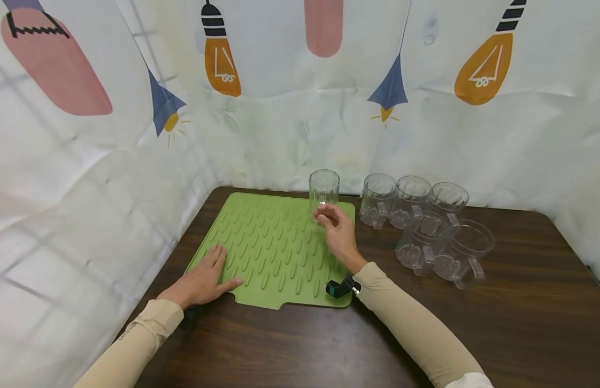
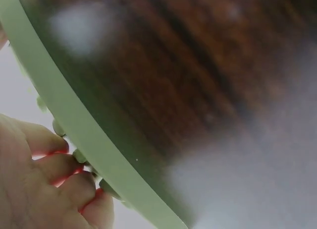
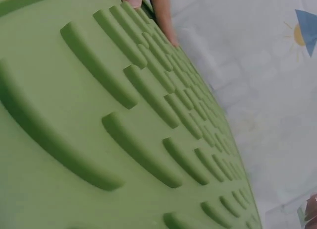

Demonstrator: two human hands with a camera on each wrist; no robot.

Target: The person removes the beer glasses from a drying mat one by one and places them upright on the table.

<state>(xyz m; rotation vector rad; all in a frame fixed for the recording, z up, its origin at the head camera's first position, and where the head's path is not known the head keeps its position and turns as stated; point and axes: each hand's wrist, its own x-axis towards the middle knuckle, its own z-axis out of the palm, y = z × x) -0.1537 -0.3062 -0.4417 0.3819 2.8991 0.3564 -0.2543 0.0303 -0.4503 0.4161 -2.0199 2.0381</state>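
Observation:
A clear glass mug (image 1: 324, 184) stands upright at the far right corner of the green ridged drying mat (image 1: 266, 242). My right hand (image 1: 339, 234) reaches over the mat, its thumb and fingers pinching the mug's near side, where the handle seems to be; the fingers partly hide it. Only a sliver of those fingers shows at the lower right corner of the right wrist view. My left hand (image 1: 202, 280) rests with fingers spread on the mat's near left corner. In the left wrist view the mat's edge (image 2: 94, 115) runs past the left hand's fingers (image 2: 74, 189).
Several clear mugs (image 1: 377, 188) with handles stand grouped to the right of the mat on the dark wooden table (image 1: 523, 323). A patterned white curtain (image 1: 290, 124) hangs behind the table and along its left side.

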